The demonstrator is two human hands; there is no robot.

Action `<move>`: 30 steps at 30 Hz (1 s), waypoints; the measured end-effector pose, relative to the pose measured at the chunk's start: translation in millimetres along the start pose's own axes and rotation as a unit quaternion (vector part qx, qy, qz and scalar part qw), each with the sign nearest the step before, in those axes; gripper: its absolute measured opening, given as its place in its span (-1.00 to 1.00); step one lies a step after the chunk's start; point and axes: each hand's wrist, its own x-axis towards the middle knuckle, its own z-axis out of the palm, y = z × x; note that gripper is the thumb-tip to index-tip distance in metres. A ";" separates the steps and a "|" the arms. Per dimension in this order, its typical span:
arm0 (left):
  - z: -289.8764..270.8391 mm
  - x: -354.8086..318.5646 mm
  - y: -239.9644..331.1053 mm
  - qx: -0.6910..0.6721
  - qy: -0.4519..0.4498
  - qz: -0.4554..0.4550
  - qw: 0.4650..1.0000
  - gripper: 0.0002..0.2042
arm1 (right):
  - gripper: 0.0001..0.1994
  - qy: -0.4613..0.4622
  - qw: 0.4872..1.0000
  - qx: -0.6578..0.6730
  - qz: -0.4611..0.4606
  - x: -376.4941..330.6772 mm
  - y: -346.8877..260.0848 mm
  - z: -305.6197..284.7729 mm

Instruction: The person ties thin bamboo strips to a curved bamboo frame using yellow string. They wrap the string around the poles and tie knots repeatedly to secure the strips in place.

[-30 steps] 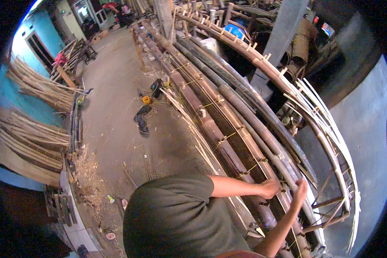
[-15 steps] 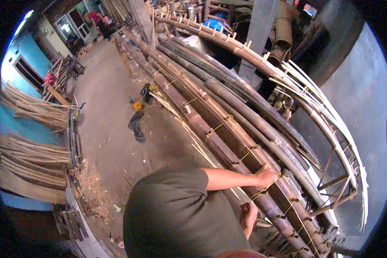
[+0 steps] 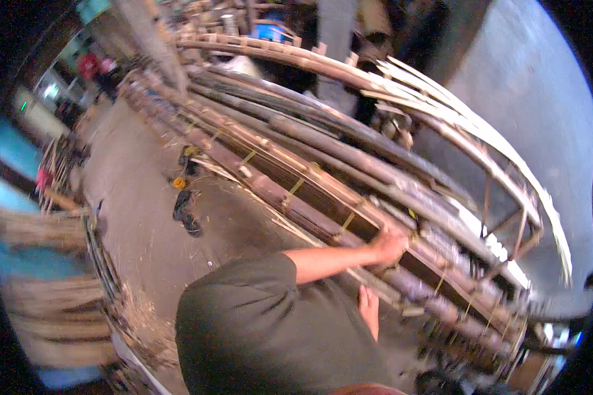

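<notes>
Two long brown bamboo poles lie side by side, aslant just in front of the person, with a dark gap between them; I judge they are kept parallel so that the gap stays even, and this pair is what both hands are nearest to. Beyond the pair's far side, a curved bamboo frame with short pegs bows outward. Loose poles lie between that frame and the pair, close alongside the pair, so they would crowd any reach across it. A grey concrete post stands on the pair's far side, behind the loose poles. Pale strips lean over the curved frame, also beyond the pair. On the pair's near side, thin slats lie along the floor.

The left hand is over the pair's gap, seemingly to steady it; its fingers are bent in, but blur leaves me unable to tell what they clamp. The right hand is apart from the pair, on its near side, partly hidden by the dark shirt; its fingers look together, and I cannot tell whether they hold anything.

Smaller still, a dark cloth and an orange ring lie near the slats. Yellow ties cross the gap, apparently to bind pole to pole.
</notes>
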 end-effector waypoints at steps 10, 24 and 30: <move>-89.8 78.8 33.9 -0.309 -0.001 0.002 0.951 -0.78 | -0.64 0.137 0.765 0.610 -0.152 -76.5 40.0 -82.0; -28.1 139.6 -79.7 -0.026 -0.058 -0.084 0.994 -0.70 | -0.65 0.692 0.253 0.671 0.078 -324.8 248.5 71.7; -131.1 107.6 -127.8 -0.097 -0.134 -0.080 0.983 -0.64 | -0.50 0.552 0.288 0.694 0.361 -127.2 168.2 126.9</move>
